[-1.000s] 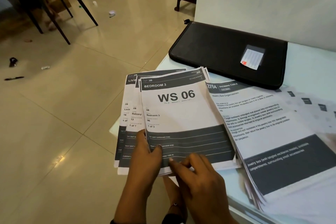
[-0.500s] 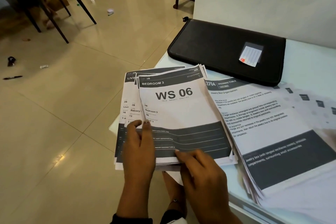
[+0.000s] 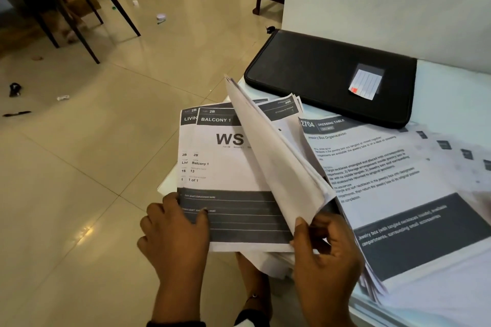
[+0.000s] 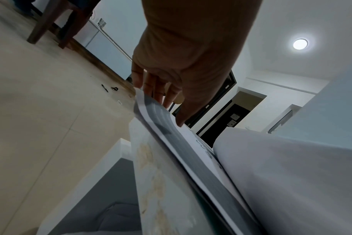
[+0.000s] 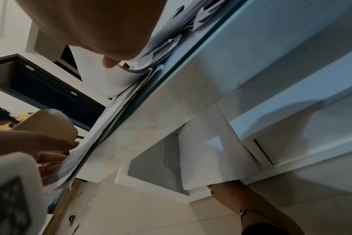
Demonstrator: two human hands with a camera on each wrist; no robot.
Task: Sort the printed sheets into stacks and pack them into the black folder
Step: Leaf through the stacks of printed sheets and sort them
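In the head view I am seeing my right hand [image 3: 325, 255] pinching the near corner of a bundle of sheets [image 3: 268, 164] and peeling it up and over to the right; a moment ago that bundle was lying flat with its "Bedroom 3, WS 06" page facing me. Lifting it is exposing the "Balcony 1" sheet [image 3: 225, 167], with a "Living" page peeking out at its left edge. My left hand [image 3: 175, 231] is lying flat, fingers straight, pressing down the stack's near left corner. The black folder [image 3: 318, 71] is sitting zipped at the far edge of the white table [image 3: 451, 93], untouched, with the "Dressing Table" pile [image 3: 385, 180] fanned out between it and me. I am judging sorting as ongoing and packing not begun.

In the left wrist view my left fingers [image 4: 161, 93] are resting straight on the stack's edge [image 4: 171, 127], the raised bundle curving up to the right.

In the right wrist view my right fingertip [image 5: 110, 62] is curling round the bent sheets [image 5: 103, 79] at the table's edge
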